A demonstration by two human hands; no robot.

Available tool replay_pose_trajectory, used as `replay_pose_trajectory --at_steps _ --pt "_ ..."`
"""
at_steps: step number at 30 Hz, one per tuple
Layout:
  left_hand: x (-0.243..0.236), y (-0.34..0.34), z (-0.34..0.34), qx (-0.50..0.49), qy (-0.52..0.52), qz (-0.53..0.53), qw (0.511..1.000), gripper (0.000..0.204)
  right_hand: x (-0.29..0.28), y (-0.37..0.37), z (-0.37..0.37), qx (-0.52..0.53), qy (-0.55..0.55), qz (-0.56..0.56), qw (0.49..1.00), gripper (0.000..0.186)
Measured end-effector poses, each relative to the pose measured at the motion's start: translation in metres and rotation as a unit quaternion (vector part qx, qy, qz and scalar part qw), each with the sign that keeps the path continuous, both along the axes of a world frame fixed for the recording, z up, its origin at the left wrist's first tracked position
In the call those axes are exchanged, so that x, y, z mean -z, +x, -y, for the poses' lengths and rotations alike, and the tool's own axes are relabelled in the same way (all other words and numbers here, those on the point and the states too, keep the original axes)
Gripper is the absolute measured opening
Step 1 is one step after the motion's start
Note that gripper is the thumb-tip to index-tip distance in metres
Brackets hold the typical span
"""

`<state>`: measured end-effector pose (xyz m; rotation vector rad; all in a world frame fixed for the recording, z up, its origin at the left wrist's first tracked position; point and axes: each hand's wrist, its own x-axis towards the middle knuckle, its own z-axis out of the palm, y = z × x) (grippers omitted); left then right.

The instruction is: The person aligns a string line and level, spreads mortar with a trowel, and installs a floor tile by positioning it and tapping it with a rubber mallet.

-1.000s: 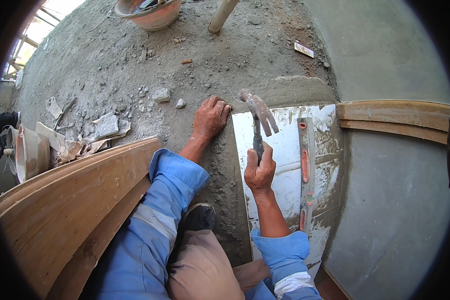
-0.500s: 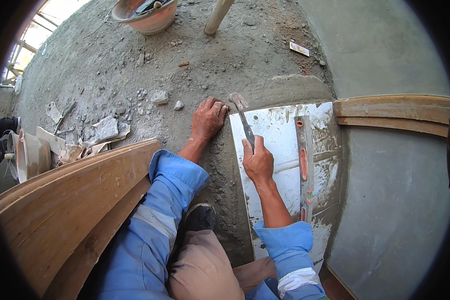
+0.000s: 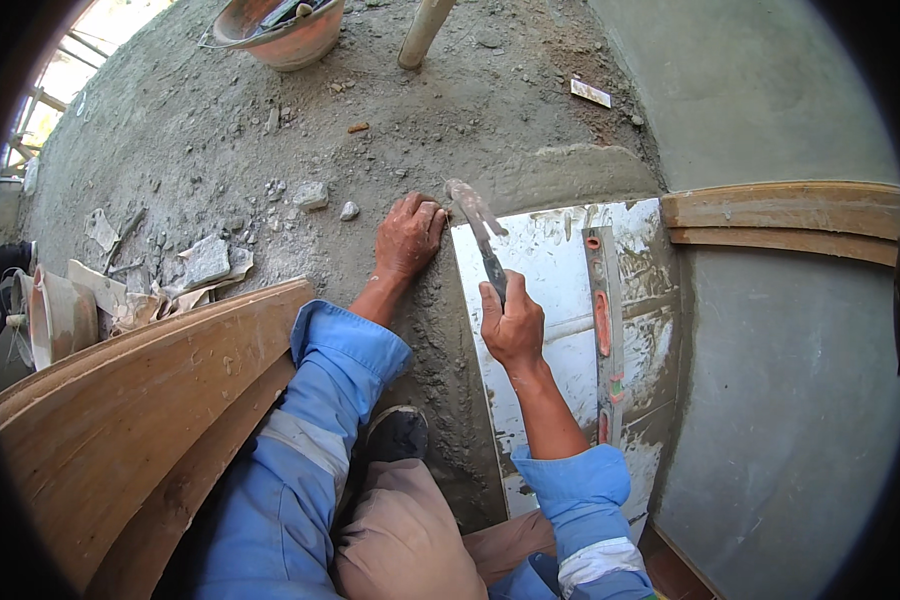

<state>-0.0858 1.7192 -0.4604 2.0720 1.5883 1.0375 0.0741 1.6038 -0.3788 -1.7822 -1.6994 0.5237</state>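
The right hand (image 3: 515,325) is closed around the handle of the hammer (image 3: 489,256), at the centre of the frame. The hammer's head points to the upper left, above the near-left part of the tile's far edge. The left hand (image 3: 408,238) rests just left of the tile (image 3: 515,255) corner, fingers curled; whether they grip anything cannot be told.

The tile lies right of centre, with smears on its surface. The level (image 3: 602,322) lies lengthwise on it, right of the right hand. Mortar (image 3: 432,385) runs along the tile's left side.

Hazards:
- Struck fingers: the hammer's head is near the left hand, so a stray blow could land on the knuckles.
- Chipped corner: a hard or off-centre blow could crack the tile.
- Displaced level: vibration, or a knock from the right forearm, could shift it.
- Disturbed mortar: pressure from the shoe (image 3: 398,435) could deform it.
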Motion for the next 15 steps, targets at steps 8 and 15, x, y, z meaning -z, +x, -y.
replay_pose_trajectory --at_steps 8,15 --pt "0.007 -0.007 -0.002 0.003 0.009 -0.005 1.000 0.013 -0.042 -0.005 0.006 0.039 -0.027 -0.111 0.993 0.029" --pt "0.008 -0.005 -0.002 0.008 0.004 -0.009 1.000 0.016 -0.077 0.039 0.103 0.132 -0.180 -0.210 0.952 0.028"
